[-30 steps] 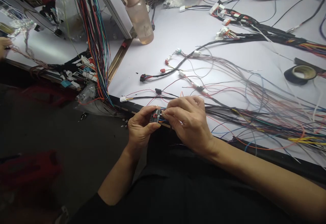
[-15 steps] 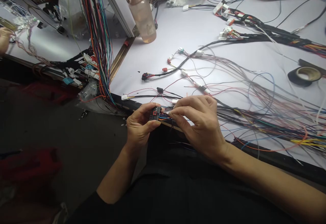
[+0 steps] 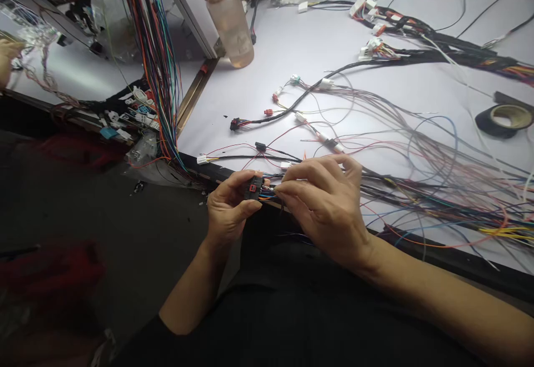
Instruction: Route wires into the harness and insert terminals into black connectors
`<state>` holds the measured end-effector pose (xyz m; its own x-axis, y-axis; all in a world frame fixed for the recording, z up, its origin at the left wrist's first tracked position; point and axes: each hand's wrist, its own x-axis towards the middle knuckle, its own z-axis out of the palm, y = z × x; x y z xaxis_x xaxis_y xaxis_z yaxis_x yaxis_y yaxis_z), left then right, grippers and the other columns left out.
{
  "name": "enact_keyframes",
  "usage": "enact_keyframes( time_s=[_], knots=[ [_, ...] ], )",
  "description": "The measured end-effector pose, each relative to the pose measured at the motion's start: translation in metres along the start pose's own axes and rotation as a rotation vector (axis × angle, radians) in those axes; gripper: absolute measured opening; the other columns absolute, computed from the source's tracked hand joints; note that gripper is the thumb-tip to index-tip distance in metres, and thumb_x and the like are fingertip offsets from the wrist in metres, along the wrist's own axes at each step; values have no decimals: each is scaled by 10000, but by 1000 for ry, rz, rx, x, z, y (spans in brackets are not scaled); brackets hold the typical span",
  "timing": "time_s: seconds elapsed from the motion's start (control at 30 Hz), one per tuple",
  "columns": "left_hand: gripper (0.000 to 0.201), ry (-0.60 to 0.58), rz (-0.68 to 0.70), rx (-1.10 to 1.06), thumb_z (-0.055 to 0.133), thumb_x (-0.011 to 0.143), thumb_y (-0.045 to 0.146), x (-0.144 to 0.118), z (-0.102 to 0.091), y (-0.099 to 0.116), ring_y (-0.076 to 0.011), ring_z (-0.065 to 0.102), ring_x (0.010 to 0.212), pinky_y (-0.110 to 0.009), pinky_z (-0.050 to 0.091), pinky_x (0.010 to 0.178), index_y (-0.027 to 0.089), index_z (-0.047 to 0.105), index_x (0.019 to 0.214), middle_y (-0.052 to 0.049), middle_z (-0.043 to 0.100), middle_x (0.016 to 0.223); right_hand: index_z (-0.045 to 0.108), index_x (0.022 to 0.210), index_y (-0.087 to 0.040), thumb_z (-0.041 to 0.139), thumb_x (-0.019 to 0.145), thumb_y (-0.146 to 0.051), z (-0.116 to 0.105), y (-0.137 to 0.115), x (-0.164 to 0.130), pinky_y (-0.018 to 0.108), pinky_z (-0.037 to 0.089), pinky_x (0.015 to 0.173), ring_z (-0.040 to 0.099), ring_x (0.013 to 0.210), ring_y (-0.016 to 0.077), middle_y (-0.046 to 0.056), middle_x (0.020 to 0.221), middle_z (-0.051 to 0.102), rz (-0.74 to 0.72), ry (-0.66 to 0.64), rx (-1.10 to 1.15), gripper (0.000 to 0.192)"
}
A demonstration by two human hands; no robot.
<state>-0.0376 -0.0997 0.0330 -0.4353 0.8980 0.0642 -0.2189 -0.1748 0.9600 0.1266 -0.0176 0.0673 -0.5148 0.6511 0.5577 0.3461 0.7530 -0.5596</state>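
White bench (image 3: 317,50); left hand (image 3: 227,211) still grips connector (image 3: 253,188), right hand (image 3: 325,206) still pinches wire (image 3: 270,190).

A single head-worn camera looks forward and steeply down, close above the left hand (image 3: 227,211) and right hand (image 3: 329,206) at the near edge of the white table (image 3: 292,44); the far left bench seems blurred, and no second view overlaps

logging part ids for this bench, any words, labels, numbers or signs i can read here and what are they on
No text can be read in this view.
black connector, held in the left hand: a red patch, no legible marking.
bottle: faint embossed mark, too blurred to read.
tape roll: no print visible.
small white connectors: too small to tell.
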Motion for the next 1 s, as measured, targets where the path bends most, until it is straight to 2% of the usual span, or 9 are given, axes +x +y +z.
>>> enact_keyframes(
  time_s=[0.1, 0.37, 0.47, 0.6, 0.7, 0.87, 1.0],
  knots=[
    [455, 10, -27, -6, 872, 592, 263, 0, 1, 0, -203, 703, 882, -325, 578, 833, 253, 724, 1022, -48, 723, 1019, 635, 857, -251, 630, 904, -191, -1, 0, 0, 413, 264, 953, 598, 915, 147, -53, 911, 697, -66, 29, -50, 76],
    [438, -89, -13, 10, 828, 663, 226, -1, 0, -1, -190, 686, 937, -311, 565, 872, 269, 705, 1082, -42, 702, 1072, 632, 903, -247, 598, 922, -159, -8, 2, 3, 406, 260, 965, 609, 940, 141, -59, 921, 702, -186, 5, -134, 96],
    [446, -76, -42, 29, 837, 647, 232, -1, -2, -1, -206, 674, 982, -321, 553, 898, 271, 711, 1073, -48, 701, 1072, 639, 914, -237, 586, 930, -152, -9, 5, 3, 398, 268, 942, 612, 884, 129, -54, 926, 703, -215, 2, -130, 102],
    [449, -67, -43, 48, 841, 638, 219, -2, -4, -1, -207, 667, 997, -315, 549, 901, 270, 714, 1066, -51, 696, 1082, 661, 921, -241, 591, 938, -210, -9, 8, 1, 364, 297, 822, 581, 746, 114, -38, 871, 686, -175, -65, -111, 78],
    [451, -57, -43, 46, 848, 625, 219, -3, -4, -1, -204, 676, 965, -319, 557, 886, 274, 718, 1053, -48, 699, 1065, 675, 887, -221, 577, 952, -266, -7, 10, -1, 339, 304, 763, 572, 716, 116, -21, 806, 663, -104, -118, -57, 126],
    [438, -81, -21, 47, 837, 640, 212, -2, -2, -1, -189, 684, 914, -319, 564, 868, 277, 717, 1057, -47, 690, 1070, 681, 854, -209, 591, 938, -242, -6, 10, -2, 317, 300, 723, 575, 716, 118, -15, 793, 651, -38, -153, 37, 128],
    [433, -100, -7, 46, 830, 652, 209, -1, -1, -2, -176, 681, 909, -301, 556, 877, 276, 715, 1063, -43, 685, 1065, 683, 865, -209, 594, 930, -224, -9, 9, 1, 315, 301, 730, 570, 725, 122, -13, 801, 655, -52, -178, 31, 111]
  ],
)
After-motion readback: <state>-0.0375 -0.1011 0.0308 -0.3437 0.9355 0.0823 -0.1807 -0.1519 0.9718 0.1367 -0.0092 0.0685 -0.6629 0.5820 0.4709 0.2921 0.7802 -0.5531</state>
